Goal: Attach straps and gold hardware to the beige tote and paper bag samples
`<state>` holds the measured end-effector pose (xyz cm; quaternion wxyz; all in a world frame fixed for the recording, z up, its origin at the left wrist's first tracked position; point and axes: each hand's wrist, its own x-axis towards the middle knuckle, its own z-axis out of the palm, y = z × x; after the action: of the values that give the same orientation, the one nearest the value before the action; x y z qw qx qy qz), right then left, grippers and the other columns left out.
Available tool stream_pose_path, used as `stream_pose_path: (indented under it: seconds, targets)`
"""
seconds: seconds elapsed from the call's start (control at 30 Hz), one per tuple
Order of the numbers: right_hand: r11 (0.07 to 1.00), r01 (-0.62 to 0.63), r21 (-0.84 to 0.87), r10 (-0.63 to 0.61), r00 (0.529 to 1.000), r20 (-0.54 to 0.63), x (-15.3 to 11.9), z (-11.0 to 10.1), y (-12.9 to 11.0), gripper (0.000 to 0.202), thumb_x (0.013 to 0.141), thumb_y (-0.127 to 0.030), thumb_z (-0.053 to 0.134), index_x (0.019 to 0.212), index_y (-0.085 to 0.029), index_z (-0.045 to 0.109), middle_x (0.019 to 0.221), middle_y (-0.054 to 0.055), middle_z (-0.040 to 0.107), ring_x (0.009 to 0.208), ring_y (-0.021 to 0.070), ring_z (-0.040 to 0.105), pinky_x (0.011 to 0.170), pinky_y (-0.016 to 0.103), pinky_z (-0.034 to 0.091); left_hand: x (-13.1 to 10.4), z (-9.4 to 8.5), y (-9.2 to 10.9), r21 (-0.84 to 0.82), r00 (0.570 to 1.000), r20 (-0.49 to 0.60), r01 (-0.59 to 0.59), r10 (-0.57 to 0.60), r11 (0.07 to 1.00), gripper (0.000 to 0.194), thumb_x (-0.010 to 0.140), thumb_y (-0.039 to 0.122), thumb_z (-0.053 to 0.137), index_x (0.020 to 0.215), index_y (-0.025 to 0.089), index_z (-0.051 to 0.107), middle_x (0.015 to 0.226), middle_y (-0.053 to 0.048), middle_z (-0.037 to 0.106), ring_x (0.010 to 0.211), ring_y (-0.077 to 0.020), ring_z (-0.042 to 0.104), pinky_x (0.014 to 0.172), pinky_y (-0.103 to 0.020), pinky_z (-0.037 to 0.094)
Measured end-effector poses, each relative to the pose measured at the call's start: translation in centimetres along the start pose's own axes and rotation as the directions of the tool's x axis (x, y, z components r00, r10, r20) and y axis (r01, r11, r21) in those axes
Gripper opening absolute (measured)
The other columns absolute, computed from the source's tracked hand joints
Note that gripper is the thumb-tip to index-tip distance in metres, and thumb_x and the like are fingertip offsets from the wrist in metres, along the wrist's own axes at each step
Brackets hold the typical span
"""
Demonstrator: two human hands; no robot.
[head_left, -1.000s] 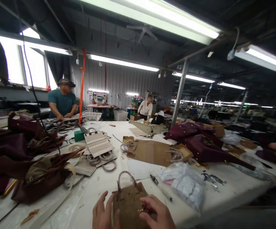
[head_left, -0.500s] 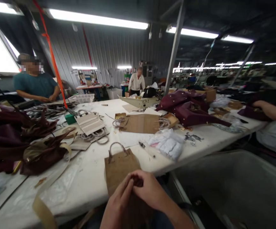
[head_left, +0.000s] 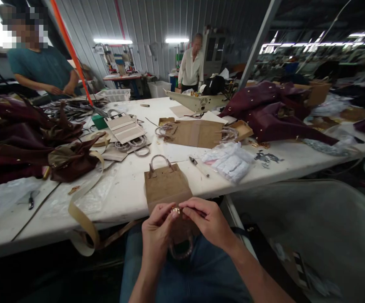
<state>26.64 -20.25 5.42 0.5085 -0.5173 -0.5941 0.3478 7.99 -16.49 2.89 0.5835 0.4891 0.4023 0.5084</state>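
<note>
Gold fitting (head_left: 176,211): small, metal, at lower centre of frame, over the near part of the brown bag panel (head_left: 166,183). Left hand (head_left: 156,226) rises from the bottom edge; thumb and forefinger pinch the fitting, no gap visible. Right hand (head_left: 210,219) enters from lower right, back of hand upward, thumb and fingers drawn nearly together, tips just beside the fitting; cannot tell whether they grip anything.

Panel: on the white table (head_left: 122,202), far handle (head_left: 160,159) standing up from it; near end overhangs the table edge, near handle (head_left: 182,254) above the person's lap (head_left: 201,277).

Containers: open cardboard box (head_left: 241,129), right of centre, contents unclear. Small box (head_left: 166,120), centre, contents too small to tell. Clear plastic bag (head_left: 229,162), right of centre, white packets inside. Large pale bin (head_left: 321,198), lower right, loose scraps inside, dim.

Writing: marks on beige machine (head_left: 189,101), upper centre, too small to read.
</note>
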Motion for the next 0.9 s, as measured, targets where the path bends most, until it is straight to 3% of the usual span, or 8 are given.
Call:
stream_pose_path:
  seconds: [0.1, 0.27, 0.43, 0.6, 0.7, 0.8, 0.9]
  targets:
    - [0.978, 0.164, -0.127, -0.164, 0.986, 0.012, -0.5, 0.1, -0.3, 0.024, 0.112, -0.028, 0.062, 0.117, -0.025, 0.085, 0.108, 0.008, 0.084, 0.1, 0.0206, 0.079, 0.09, 0.033, 0.064, -0.7, 0.7, -0.4, -0.045, 0.996, 0.053, 0.073, -0.07, 0.996, 0.033, 0.084, 0.043, 0.096, 0.109, 0.021, 0.091, 0.106, -0.008, 0.08, 0.1, -0.0216, 0.073, 0.084, -0.027, 0.062]
    - [0.892, 0.318, -0.321, -0.298, 0.948, 0.111, -0.8, -0.5, -0.2, 0.029, 0.113, -0.02, 0.053, 0.127, -0.023, 0.078, 0.114, 0.011, 0.083, 0.102, 0.0221, 0.079, 0.09, 0.035, 0.065, -1.0, 0.6, -0.7, 0.017, 0.998, 0.028, 0.054, -0.054, 0.998, 0.03, 0.082, 0.042, 0.097, 0.103, 0.021, 0.091, 0.104, -0.009, 0.085, 0.098, -0.0234, 0.078, 0.085, -0.029, 0.066]
    - [0.726, 0.394, -0.564, -0.301, 0.919, 0.255, -0.9, -1.2, -0.3, 0.023, 0.114, -0.02, 0.048, 0.117, -0.02, 0.071, 0.104, 0.011, 0.078, 0.093, 0.0232, 0.075, 0.084, 0.036, 0.061, -1.5, 0.7, 0.0, 0.159, 0.999, -0.003, -0.052, 0.053, 0.986, 0.023, 0.085, 0.042, 0.095, 0.098, 0.023, 0.091, 0.099, -0.007, 0.087, 0.09, -0.0217, 0.08, 0.082, -0.026, 0.068]
    - [0.671, 0.413, -0.616, -0.335, 0.91, 0.245, -1.2, -0.8, 0.0, 0.021, 0.115, -0.021, 0.041, 0.117, -0.02, 0.063, 0.103, 0.01, 0.074, 0.09, 0.0222, 0.07, 0.08, 0.035, 0.058, -2.3, 1.5, 1.0, 0.247, 0.989, -0.004, -0.14, 0.146, 0.959, 0.023, 0.087, 0.044, 0.092, 0.099, 0.025, 0.09, 0.1, -0.005, 0.087, 0.088, -0.021, 0.081, 0.081, -0.023, 0.069]
    - [0.683, 0.394, -0.614, -0.367, 0.913, 0.177, -1.6, -0.3, 0.1, 0.019, 0.113, -0.02, 0.042, 0.115, -0.021, 0.061, 0.1, 0.009, 0.072, 0.09, 0.0226, 0.07, 0.078, 0.035, 0.058, -2.7, 1.8, 1.6, 0.259, 0.986, -0.009, -0.159, 0.167, 0.953, 0.023, 0.088, 0.045, 0.091, 0.099, 0.025, 0.09, 0.101, -0.005, 0.087, 0.088, -0.0216, 0.082, 0.082, -0.024, 0.07]
    - [0.773, 0.343, -0.533, -0.334, 0.935, 0.117, -1.8, -0.4, -0.3, 0.018, 0.114, -0.021, 0.044, 0.115, -0.022, 0.062, 0.1, 0.009, 0.073, 0.093, 0.0215, 0.071, 0.079, 0.033, 0.059, -2.6, 1.8, 2.2, 0.266, 0.988, 0.006, -0.151, 0.155, 0.952, 0.023, 0.087, 0.045, 0.092, 0.098, 0.026, 0.09, 0.1, -0.005, 0.087, 0.086, -0.0203, 0.082, 0.081, -0.022, 0.069]
    - [0.834, 0.352, -0.426, -0.295, 0.935, 0.195, -1.5, -1.3, -0.9, 0.019, 0.115, -0.024, 0.047, 0.117, -0.022, 0.066, 0.104, 0.008, 0.076, 0.096, 0.0199, 0.073, 0.083, 0.031, 0.059, -2.3, 1.3, 2.8, 0.199, 0.996, 0.058, -0.073, 0.063, 0.977, 0.026, 0.081, 0.046, 0.096, 0.094, 0.024, 0.09, 0.092, -0.005, 0.087, 0.078, -0.0205, 0.082, 0.072, -0.02, 0.068]
